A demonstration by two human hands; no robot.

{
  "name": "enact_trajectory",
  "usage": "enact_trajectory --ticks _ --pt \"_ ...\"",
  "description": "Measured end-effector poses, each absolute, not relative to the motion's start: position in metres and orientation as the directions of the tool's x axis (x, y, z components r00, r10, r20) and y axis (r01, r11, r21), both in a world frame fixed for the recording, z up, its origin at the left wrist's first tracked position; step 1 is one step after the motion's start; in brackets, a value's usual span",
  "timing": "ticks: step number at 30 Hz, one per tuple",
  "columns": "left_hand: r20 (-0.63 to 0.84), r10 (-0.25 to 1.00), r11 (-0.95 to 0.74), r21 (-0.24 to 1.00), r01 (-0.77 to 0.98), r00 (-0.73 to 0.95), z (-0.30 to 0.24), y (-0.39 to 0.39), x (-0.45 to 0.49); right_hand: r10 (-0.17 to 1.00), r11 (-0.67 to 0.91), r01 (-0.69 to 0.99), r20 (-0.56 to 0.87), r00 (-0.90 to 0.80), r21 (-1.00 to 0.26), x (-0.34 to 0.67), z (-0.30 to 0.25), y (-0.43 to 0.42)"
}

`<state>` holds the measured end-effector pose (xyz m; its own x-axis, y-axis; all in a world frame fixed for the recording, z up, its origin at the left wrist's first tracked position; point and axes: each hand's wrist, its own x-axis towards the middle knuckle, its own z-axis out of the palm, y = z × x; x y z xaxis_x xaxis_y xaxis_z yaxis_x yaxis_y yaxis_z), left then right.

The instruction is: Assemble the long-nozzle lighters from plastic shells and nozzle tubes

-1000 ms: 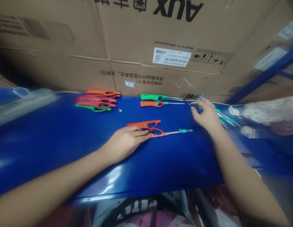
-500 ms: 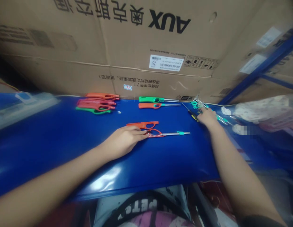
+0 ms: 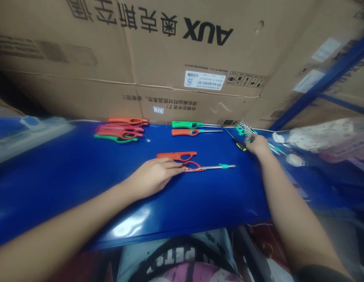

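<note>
My left hand (image 3: 155, 176) is closed on the handle end of an opened red long-neck lighter (image 3: 196, 168), which lies on the blue table. Its metal tube points right and carries a teal piece (image 3: 224, 166). Just behind lies a separate orange-red handle shell (image 3: 182, 156). At the right my right hand (image 3: 258, 145) reaches into a pile of small teal and clear parts (image 3: 243, 128). Its fingers are curled, and what they pinch, if anything, is hidden. A yellow-and-black screwdriver (image 3: 239, 143) lies beside its fingertips.
A green lighter (image 3: 186, 125) and an orange lighter (image 3: 184, 132) lie along the back. Several coloured handles (image 3: 120, 131) are stacked at back left. Metal tubes (image 3: 274, 149) and a white plastic bag (image 3: 319, 133) lie right. A cardboard box (image 3: 152, 58) stands behind the blue table (image 3: 199, 203).
The camera view has shifted slightly. Both hands stay nearly in place, the left on the red lighter and the right at the pile of parts.
</note>
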<state>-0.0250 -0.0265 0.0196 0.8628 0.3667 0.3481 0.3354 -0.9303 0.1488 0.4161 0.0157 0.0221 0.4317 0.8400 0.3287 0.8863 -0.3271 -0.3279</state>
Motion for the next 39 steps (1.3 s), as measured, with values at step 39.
enact_trajectory --ticks 39 --pt "0.320 0.489 -0.868 0.272 0.416 0.811 0.015 -0.034 -0.018 0.992 0.127 0.614 0.091 -0.090 -0.779 0.295 0.024 -0.013"
